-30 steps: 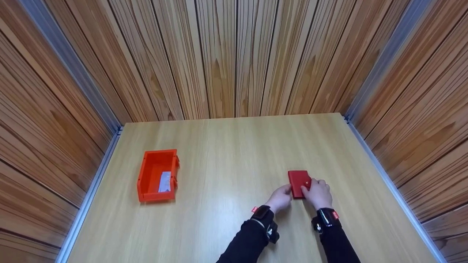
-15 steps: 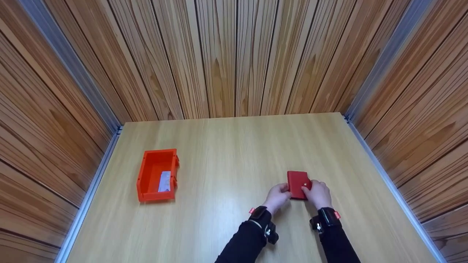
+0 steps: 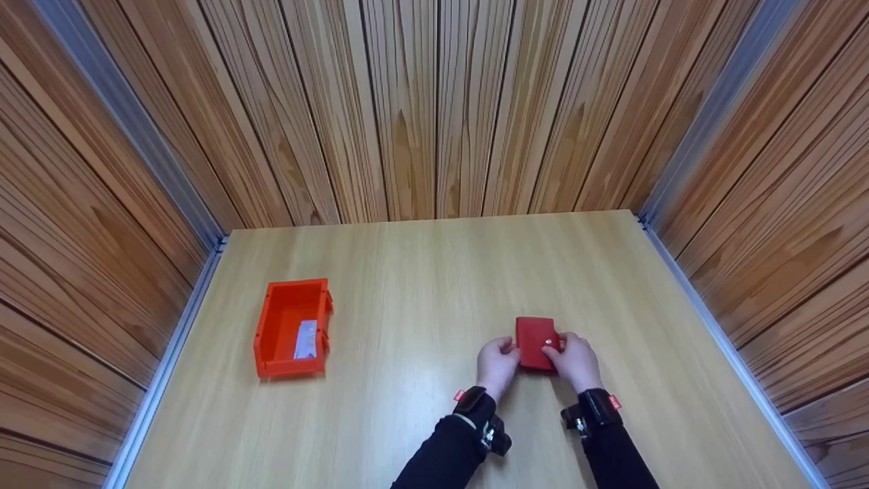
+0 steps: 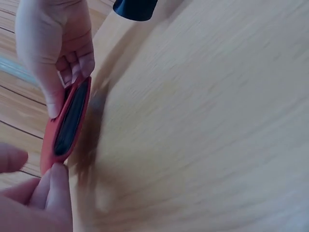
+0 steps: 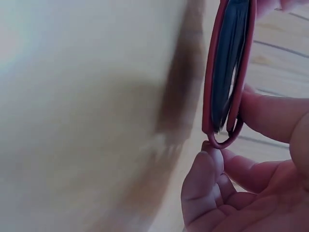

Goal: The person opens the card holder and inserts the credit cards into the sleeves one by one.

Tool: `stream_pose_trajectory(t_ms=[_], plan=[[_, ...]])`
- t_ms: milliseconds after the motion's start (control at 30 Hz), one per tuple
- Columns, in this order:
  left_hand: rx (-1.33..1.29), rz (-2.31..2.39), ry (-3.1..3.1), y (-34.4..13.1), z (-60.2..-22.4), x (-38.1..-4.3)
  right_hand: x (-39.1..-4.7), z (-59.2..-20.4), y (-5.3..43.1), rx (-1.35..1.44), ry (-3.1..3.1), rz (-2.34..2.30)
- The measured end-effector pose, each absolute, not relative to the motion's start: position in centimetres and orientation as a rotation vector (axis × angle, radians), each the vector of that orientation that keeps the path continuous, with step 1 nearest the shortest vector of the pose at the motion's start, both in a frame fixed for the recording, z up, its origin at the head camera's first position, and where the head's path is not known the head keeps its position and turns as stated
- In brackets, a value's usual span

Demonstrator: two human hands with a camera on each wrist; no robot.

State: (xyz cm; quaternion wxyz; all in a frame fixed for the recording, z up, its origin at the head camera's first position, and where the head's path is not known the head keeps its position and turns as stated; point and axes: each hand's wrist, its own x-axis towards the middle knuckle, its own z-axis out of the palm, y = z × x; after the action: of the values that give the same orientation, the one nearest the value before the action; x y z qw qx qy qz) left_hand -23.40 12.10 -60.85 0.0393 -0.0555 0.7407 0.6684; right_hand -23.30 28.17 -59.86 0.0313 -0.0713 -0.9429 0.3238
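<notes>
A small red card holder [image 3: 535, 343] with a snap button is held up a little over the table, its shadow beside it in both wrist views. Dark sleeves [image 4: 72, 121] show along its side. My right hand [image 3: 577, 363] pinches its right edge, thumb on the front by the button and fingers behind. In the right wrist view a strap loop [image 5: 228, 141] bends round the edge at those fingertips. My left hand [image 3: 497, 363] is at the opposite edge, fingertips touching the spine. In the left wrist view its thumb [image 4: 13, 158] stands off from the cover.
An orange bin [image 3: 290, 367] stands at the left of the wooden table [image 3: 421, 292], with a whitish piece [image 3: 305, 339] inside it. Wood-panelled walls [image 3: 400, 109] with metal corner rails [image 3: 706, 115] surround the table at the back and sides.
Both hands have shifted slightly left together with the card holder. The right hand has kept its pinch by the button. The orange bin has stayed in place.
</notes>
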Motion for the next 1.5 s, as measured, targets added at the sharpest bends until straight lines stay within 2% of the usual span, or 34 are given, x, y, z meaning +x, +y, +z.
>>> stream_pose_trajectory(t_ms=[467,867,1133,1500], plan=[[-0.235,1.945,2.549,6.8,-61.2,-24.0,-23.9,-59.7,22.1,-0.105,-2.857,1.057],[-0.359,1.994,2.530,1.4,-62.2,-23.9,-24.3,-60.2,17.1,-0.063,-2.918,1.119],[-0.443,1.901,2.577,-0.1,-62.6,-23.9,-24.2,-60.7,15.3,0.009,-2.933,1.079],[-0.428,1.782,2.655,-1.0,-62.4,-23.7,-24.2,-61.2,14.4,0.068,-2.955,1.031]])
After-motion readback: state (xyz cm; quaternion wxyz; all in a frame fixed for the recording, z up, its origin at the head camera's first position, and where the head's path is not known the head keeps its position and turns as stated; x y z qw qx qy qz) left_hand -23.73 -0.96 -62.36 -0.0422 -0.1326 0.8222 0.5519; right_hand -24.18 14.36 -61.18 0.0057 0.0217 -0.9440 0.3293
